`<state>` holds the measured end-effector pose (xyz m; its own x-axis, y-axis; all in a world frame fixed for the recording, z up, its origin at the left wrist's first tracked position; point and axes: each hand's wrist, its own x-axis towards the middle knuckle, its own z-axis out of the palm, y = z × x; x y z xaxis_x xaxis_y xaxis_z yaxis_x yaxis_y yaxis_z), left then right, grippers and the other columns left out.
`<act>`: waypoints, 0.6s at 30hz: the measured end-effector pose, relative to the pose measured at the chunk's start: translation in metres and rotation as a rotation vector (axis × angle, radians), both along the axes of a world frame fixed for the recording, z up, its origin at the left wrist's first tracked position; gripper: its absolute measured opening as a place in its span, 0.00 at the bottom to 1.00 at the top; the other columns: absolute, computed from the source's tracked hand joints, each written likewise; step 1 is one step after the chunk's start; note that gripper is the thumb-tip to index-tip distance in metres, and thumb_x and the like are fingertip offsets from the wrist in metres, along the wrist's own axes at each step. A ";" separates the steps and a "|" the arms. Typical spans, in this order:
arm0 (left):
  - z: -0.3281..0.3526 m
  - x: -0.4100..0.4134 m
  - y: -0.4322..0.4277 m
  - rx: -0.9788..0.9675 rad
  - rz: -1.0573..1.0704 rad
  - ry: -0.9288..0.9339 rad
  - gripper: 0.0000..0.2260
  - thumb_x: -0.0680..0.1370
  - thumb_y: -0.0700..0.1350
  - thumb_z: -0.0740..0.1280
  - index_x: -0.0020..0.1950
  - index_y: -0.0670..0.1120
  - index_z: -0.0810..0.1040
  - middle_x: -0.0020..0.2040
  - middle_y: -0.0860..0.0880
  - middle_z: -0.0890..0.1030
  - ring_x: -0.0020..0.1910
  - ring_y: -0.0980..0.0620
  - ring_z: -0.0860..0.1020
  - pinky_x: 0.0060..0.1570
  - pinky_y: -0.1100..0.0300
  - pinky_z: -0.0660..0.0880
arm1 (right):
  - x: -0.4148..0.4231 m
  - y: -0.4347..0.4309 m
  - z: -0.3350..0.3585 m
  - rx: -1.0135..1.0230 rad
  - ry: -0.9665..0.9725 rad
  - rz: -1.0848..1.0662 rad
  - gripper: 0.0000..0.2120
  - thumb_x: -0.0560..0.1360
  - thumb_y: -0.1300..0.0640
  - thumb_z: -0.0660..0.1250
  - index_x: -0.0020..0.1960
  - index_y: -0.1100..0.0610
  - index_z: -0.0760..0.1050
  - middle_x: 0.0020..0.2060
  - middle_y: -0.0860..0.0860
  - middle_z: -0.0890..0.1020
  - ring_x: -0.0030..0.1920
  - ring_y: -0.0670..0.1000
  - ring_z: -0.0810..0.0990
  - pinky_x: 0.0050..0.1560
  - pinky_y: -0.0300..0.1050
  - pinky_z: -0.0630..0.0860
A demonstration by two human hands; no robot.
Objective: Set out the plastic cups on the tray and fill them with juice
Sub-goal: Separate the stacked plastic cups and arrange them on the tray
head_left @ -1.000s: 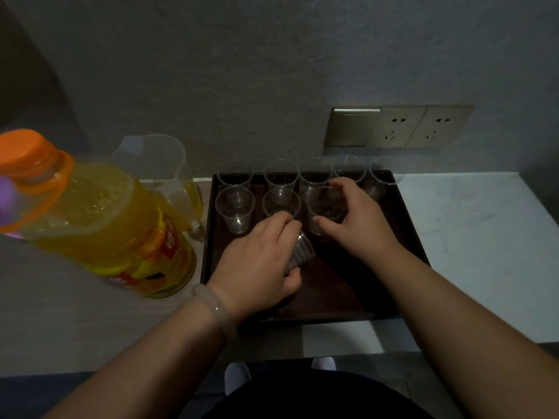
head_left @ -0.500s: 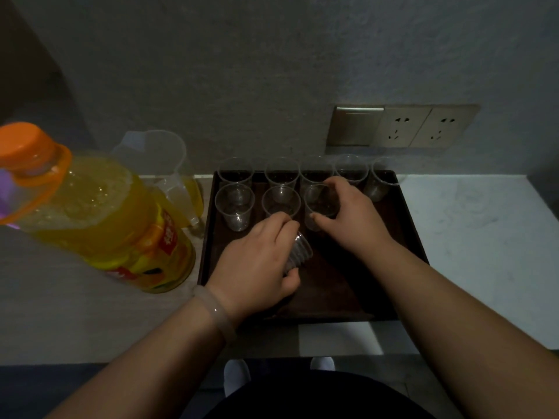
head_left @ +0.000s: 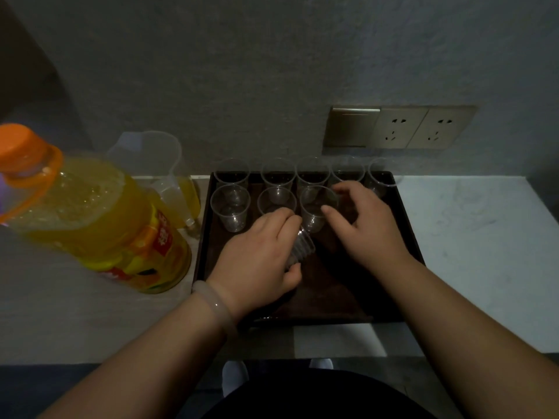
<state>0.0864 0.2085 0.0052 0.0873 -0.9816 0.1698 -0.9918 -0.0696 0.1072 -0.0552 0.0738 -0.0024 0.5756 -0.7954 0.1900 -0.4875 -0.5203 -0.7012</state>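
Note:
A dark brown tray (head_left: 406, 237) lies on the counter. Several clear plastic cups (head_left: 277, 175) stand along its far edge, and three more form a second row in front of them. My left hand (head_left: 257, 264) grips a tilted stack of nested cups (head_left: 301, 247) over the middle of the tray. My right hand (head_left: 366, 228) hovers beside the third cup of the second row (head_left: 314, 220). Its fingers are spread and relaxed, with the thumb tip at the cup's side. A large orange-capped juice bottle (head_left: 99, 225) stands left of the tray.
A clear plastic pitcher (head_left: 165, 176) with a little yellow juice stands behind the bottle, by the tray's left edge. A switch and two wall sockets (head_left: 399, 128) sit above the tray. Pale counter (head_left: 472, 237) extends right of the tray; its front edge is near my body.
My right hand carried the third cup back into line with the second row, set it down and loosened its hold. My left hand kept the stack nearly still.

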 end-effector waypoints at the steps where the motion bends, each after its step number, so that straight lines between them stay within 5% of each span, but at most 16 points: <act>1: 0.000 0.000 -0.001 -0.011 -0.008 -0.012 0.31 0.65 0.54 0.73 0.65 0.43 0.73 0.61 0.46 0.76 0.56 0.49 0.78 0.36 0.65 0.75 | -0.004 0.003 0.001 0.036 -0.033 0.027 0.13 0.75 0.50 0.67 0.58 0.51 0.75 0.50 0.45 0.79 0.49 0.41 0.76 0.47 0.32 0.70; 4: 0.002 -0.003 -0.005 -0.048 -0.048 -0.016 0.31 0.65 0.53 0.74 0.64 0.42 0.74 0.62 0.45 0.77 0.57 0.48 0.78 0.39 0.62 0.78 | -0.013 0.009 -0.005 0.269 -0.053 0.194 0.10 0.75 0.53 0.68 0.56 0.49 0.76 0.49 0.45 0.82 0.50 0.38 0.78 0.51 0.28 0.71; 6: 0.004 -0.006 -0.008 -0.056 -0.073 -0.010 0.30 0.65 0.52 0.74 0.65 0.42 0.74 0.62 0.45 0.77 0.58 0.48 0.78 0.40 0.62 0.78 | -0.016 0.011 -0.013 0.526 -0.103 0.261 0.15 0.74 0.52 0.70 0.61 0.49 0.76 0.53 0.46 0.82 0.56 0.40 0.79 0.59 0.38 0.74; 9: 0.006 -0.009 -0.011 -0.053 -0.090 -0.021 0.30 0.66 0.53 0.74 0.65 0.43 0.74 0.63 0.45 0.77 0.59 0.48 0.78 0.40 0.64 0.77 | -0.017 0.010 -0.020 0.807 -0.279 0.227 0.16 0.74 0.53 0.70 0.61 0.51 0.76 0.53 0.48 0.83 0.56 0.46 0.81 0.57 0.43 0.76; 13: 0.005 -0.012 -0.014 -0.051 -0.099 -0.019 0.32 0.67 0.54 0.73 0.67 0.43 0.73 0.64 0.45 0.76 0.59 0.48 0.78 0.41 0.63 0.77 | -0.019 0.008 -0.019 0.835 -0.323 0.149 0.18 0.76 0.56 0.68 0.65 0.55 0.74 0.53 0.51 0.83 0.54 0.48 0.82 0.55 0.42 0.78; 18: 0.004 -0.016 -0.018 -0.054 -0.097 -0.017 0.33 0.68 0.55 0.72 0.69 0.42 0.71 0.66 0.46 0.75 0.61 0.49 0.76 0.40 0.65 0.75 | -0.021 0.008 -0.014 0.751 -0.336 0.049 0.17 0.76 0.59 0.66 0.65 0.55 0.72 0.44 0.41 0.84 0.49 0.42 0.82 0.52 0.40 0.78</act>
<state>0.0703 0.1904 0.0091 -0.0111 -0.9748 0.2229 -0.9953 0.0322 0.0912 -0.0764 0.0820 -0.0167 0.6202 -0.7546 -0.2145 -0.1787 0.1304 -0.9752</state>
